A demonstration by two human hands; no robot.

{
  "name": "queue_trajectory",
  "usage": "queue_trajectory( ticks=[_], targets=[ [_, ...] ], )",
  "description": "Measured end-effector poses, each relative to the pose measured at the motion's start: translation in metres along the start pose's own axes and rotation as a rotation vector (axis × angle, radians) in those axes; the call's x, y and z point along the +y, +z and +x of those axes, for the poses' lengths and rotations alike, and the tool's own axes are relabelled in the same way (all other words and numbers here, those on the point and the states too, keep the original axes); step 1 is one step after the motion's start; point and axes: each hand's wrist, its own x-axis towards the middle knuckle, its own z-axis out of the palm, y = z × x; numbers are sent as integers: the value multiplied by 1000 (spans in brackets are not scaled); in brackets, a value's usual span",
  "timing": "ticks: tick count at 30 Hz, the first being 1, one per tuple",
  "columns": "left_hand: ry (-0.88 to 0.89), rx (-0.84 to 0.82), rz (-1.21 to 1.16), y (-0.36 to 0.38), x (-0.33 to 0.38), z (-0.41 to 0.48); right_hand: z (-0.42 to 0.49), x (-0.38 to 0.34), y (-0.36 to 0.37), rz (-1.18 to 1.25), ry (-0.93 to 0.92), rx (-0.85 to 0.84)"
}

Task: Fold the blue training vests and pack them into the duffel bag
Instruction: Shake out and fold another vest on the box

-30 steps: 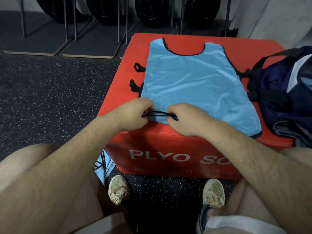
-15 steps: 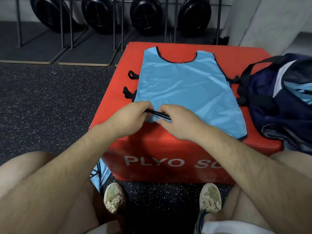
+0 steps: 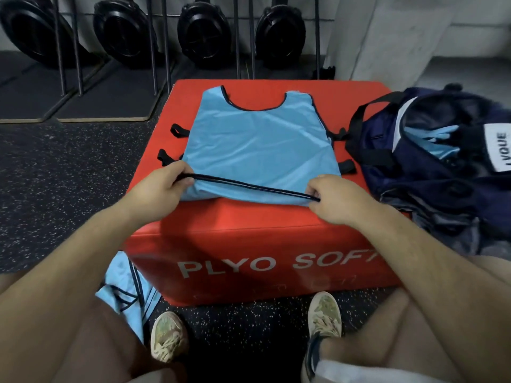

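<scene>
A light blue training vest [image 3: 257, 145] with dark trim lies flat on the red plyo box [image 3: 249, 230], neck hole away from me. My left hand [image 3: 163, 186] pinches the left end of its near hem and my right hand [image 3: 334, 197] pinches the right end. The hem is stretched between them, lifted slightly off the box. The navy duffel bag [image 3: 431, 161] sits open at the box's right side, with blue vest fabric [image 3: 434, 139] showing inside. More blue vests [image 3: 130, 288] lie on the floor by my left leg.
Black weight plates [image 3: 204, 31] stand in a metal rack along the back wall. Dark speckled rubber floor [image 3: 55, 183] surrounds the box. My knees and two shoes [image 3: 323, 313] are close to the box's front.
Both hands were together at the middle of the near hem. They have slid apart to its two corners, pulling the hem taut and drawing it a little up over the vest.
</scene>
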Motion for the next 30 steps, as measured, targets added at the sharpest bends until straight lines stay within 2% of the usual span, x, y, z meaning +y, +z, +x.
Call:
queue_trajectory(
  ticks=[5, 9, 12, 18, 22, 26, 30],
  targets=[
    [3, 93, -1, -4, 4, -2, -18, 35, -11, 93, 41, 59],
    [-93, 191, 51, -7, 5, 1, -24, 52, -22, 287, 97, 205],
    [-152, 250, -9, -9, 8, 4, -26, 59, -32, 375, 123, 264],
    [-125, 174, -32, -37, 9, -2, -41, 67, -56, 382, 105, 178],
    [-133, 187, -123, -60, 15, -13, -56, 61, -81, 378, 63, 146],
    [-124, 206, -149, -77, 26, -27, -69, 64, -96, 504, 62, 121],
    [-133, 242, -182, -87, 38, -32, -69, 63, -106, 645, 38, 165]
  ],
)
